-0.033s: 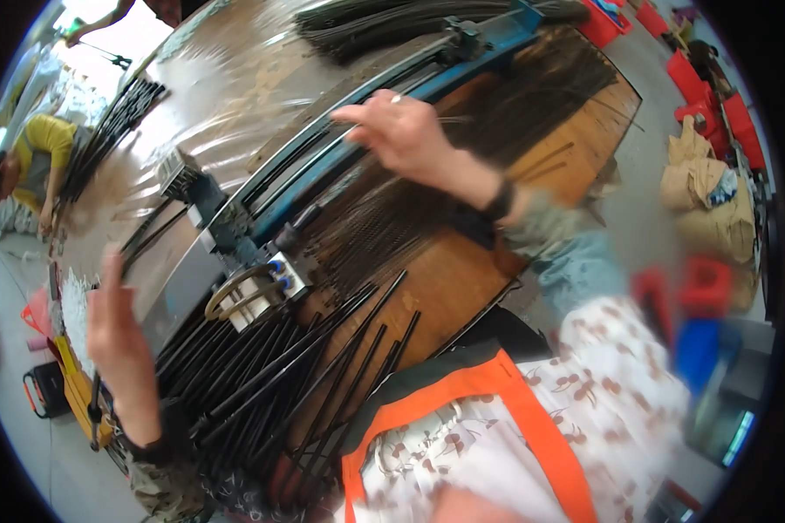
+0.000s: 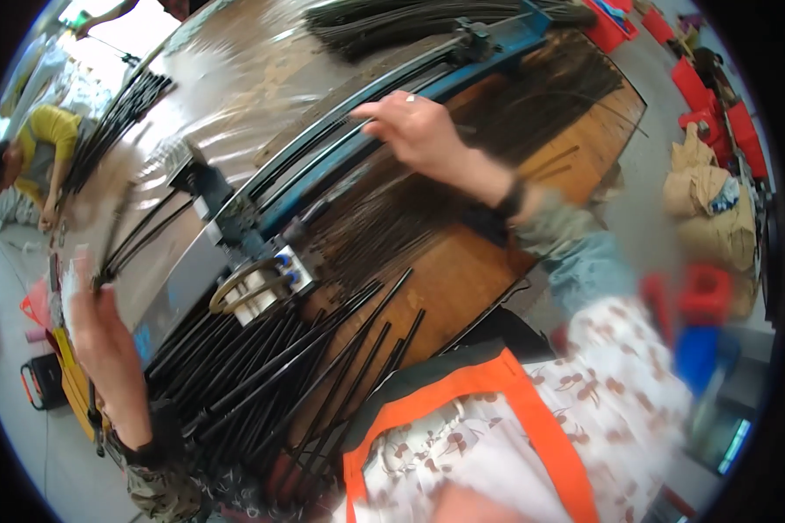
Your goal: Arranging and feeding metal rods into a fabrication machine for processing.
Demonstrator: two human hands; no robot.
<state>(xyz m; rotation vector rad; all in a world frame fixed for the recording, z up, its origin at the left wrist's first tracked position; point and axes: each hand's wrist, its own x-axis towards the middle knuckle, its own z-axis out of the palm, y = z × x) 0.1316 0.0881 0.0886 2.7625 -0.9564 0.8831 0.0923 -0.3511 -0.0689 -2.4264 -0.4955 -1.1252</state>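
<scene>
Head view of a wooden workbench (image 2: pixel 462 270) carrying a long blue machine rail (image 2: pixel 340 157) that runs diagonally from lower left to upper right. The right hand (image 2: pixel 419 131) lies on the rail, fingers curled over a thin dark rod (image 2: pixel 314 152) lying along it; the grip looks closed on the rod, though motion blur hides the fingertips. The left hand (image 2: pixel 96 331) is raised at the left edge, blurred; whether it clasps anything cannot be told. Loose black rods (image 2: pixel 288 366) lie fanned across the near end of the bench, just below a round metal fitting (image 2: pixel 249 292) at the rail's end. A further bundle of rods (image 2: pixel 410 22) lies at the far end. Another person in a yellow shirt (image 2: pixel 44 131) crouches at upper left
</scene>
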